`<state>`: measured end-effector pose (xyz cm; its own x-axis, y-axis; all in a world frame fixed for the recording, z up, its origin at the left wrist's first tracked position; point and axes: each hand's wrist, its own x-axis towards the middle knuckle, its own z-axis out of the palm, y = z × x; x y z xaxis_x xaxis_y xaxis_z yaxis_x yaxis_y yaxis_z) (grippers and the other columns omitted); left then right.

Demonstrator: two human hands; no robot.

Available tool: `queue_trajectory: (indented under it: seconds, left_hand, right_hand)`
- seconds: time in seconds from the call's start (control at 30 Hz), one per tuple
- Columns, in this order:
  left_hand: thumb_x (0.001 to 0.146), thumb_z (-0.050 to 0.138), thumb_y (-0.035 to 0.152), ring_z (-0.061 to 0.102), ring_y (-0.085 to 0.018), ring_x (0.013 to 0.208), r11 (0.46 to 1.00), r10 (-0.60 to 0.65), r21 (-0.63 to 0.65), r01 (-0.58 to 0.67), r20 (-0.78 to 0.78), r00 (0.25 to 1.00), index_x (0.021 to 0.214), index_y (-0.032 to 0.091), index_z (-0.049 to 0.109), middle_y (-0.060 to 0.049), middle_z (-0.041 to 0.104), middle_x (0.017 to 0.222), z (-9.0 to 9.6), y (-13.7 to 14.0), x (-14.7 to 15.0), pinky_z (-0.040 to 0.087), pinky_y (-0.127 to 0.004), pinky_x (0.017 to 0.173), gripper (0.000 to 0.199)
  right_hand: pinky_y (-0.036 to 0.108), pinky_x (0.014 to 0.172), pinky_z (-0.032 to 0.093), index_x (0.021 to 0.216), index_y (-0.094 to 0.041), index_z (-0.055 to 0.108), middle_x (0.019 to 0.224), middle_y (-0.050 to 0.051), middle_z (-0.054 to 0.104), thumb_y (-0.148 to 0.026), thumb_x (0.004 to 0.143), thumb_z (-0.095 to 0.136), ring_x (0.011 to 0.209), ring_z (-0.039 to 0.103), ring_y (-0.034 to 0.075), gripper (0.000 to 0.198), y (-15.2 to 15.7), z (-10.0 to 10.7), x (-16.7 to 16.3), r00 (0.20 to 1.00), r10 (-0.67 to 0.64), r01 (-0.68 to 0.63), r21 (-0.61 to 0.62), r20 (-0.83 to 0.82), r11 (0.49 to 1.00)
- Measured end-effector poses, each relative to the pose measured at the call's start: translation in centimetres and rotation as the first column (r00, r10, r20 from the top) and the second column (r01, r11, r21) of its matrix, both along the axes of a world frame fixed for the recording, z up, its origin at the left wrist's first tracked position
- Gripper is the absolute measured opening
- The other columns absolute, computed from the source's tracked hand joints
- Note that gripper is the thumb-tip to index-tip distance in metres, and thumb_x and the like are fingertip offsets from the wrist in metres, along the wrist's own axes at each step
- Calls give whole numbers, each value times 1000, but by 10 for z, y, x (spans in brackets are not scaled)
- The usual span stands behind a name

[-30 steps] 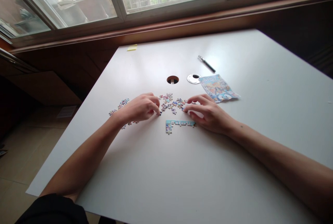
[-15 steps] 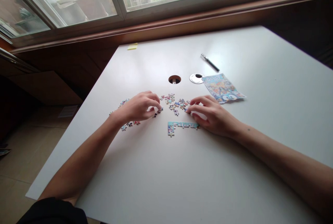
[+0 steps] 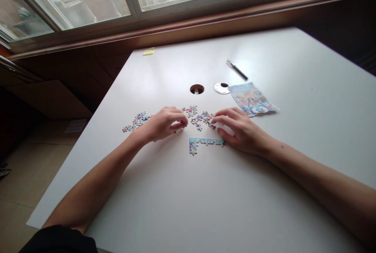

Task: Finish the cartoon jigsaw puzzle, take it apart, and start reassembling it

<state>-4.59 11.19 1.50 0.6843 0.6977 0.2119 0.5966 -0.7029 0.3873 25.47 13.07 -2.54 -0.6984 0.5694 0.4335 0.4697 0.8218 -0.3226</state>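
Left of the middle of the table, my left hand [image 3: 164, 123] bends its fingers down, thumb and fingertips close together over small dark jigsaw pieces; what lies between them is mostly hidden. My right hand [image 3: 242, 131] rests on the table with curved fingers and thumb apart, its fingertips beside a cluster of loose jigsaw pieces [image 3: 205, 117]. Below that cluster lies a joined corner of the puzzle [image 3: 205, 141], a light-blue strip with a short leg at its left; its right end is close to my right thumb. Another pile of pieces [image 3: 140, 119] lies behind my left wrist.
A colourful picture sheet [image 3: 252, 98] lies beyond my right hand, with a black pen [image 3: 237, 69] farther back. The white table [image 3: 188, 202] has a round cable hole [image 3: 196, 89] and a metal ring cover [image 3: 221, 87]. A yellow sticky note [image 3: 148, 51] is at the far edge.
My left hand has shifted slightly right and its fingertips have drawn in over the dark pieces. More of the left pile shows behind it. My right hand has barely moved.
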Motion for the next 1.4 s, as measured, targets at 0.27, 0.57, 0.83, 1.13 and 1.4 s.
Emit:
queue_trajectory:
  seconds: [0.27, 0.57, 0.83, 1.13, 1.4]
  left_hand:
    - [96, 60, 24, 60, -20, 103, 991, 89, 100, -85, -38, 995, 100, 24, 70, -5, 70, 104, -5, -4, 7, 41, -35, 92, 11]
    - [90, 68, 23, 54, -21, 102, 985, 155, 98, -145, -103, 983, 92, 27, 73, -3, 66, 106, -7, 8, -11, 40, -40, 95, 7]
    - [92, 64, 31, 68, -16, 82, 822, 362, -558, -112, 361, 860, 112, 18, 66, -6, 73, 92, 13, -9, 11, 55, -29, 70, 24]
    - [83, 69, 16, 67, -13, 74, 919, 337, -285, -273, 209, 918, 85, 19, 79, -5, 72, 90, -4, -5, 11, 56, -26, 70, 10]
    - [90, 66, 25, 63, -14, 75, 932, 362, -98, -350, 193, 912, 85, 19, 76, -5, 70, 89, -4, 2, 3, 52, -28, 70, 13]
  right_hand:
    - [50, 96, 48, 119, -26, 60, 119, 9, 63, -16, 86, 59, 109, 56, 29, 35, 1, 0, 0, 1000, -9, 9, -5, -8, 1000]
    - [49, 97, 48, 118, -25, 59, 119, 10, 63, -16, 87, 58, 109, 56, 29, 32, 1, -1, 0, 1000, -8, 8, 8, -5, 1000]
    - [50, 96, 48, 118, -26, 60, 118, 10, 63, -15, 85, 59, 108, 57, 29, 34, 1, -1, -1, 1000, -14, 14, 8, -7, 1000]
    - [49, 96, 48, 116, -25, 60, 118, 10, 63, -17, 86, 59, 108, 57, 29, 32, 1, -2, 0, 999, -35, 35, 16, 1, 999]
    - [51, 97, 48, 117, -26, 58, 119, 10, 62, -16, 86, 58, 109, 57, 29, 33, 0, 0, 0, 1000, -29, 29, 7, -1, 1000]
